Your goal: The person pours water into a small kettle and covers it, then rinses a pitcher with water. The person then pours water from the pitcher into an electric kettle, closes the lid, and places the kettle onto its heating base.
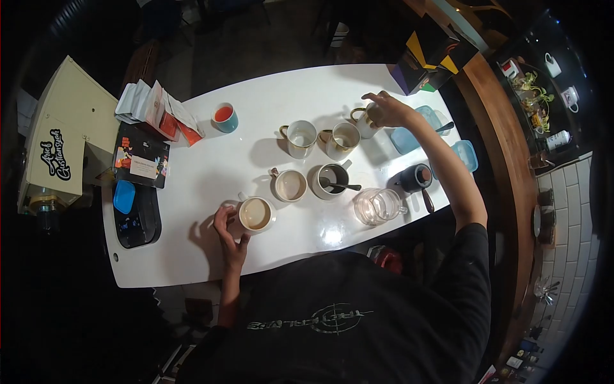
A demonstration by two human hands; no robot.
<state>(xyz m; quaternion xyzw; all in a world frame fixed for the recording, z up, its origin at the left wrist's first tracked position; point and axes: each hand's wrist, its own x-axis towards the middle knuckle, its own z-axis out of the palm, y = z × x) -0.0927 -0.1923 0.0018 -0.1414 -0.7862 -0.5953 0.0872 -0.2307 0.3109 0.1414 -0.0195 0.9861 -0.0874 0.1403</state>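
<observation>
Here, the left hand [231, 238] curves with thumb and fingers spread beside a coffee mug [256, 214], left of the spoon mug [329, 182] and nearer the person; whether it touches is unclear. That coffee mug stands upright, handle pointing away from the person and slightly left. Beyond the spoon mug to the right, the right hand [387, 110] covers part of a white cup [367, 125], one finger stretched out; its grip cannot be told. The cup's handle points left, its long axis roughly upright. Far left of the spoon mug, a cream machine [61, 141] bears black script seeming to read "Aref Gustiansyah".
</observation>
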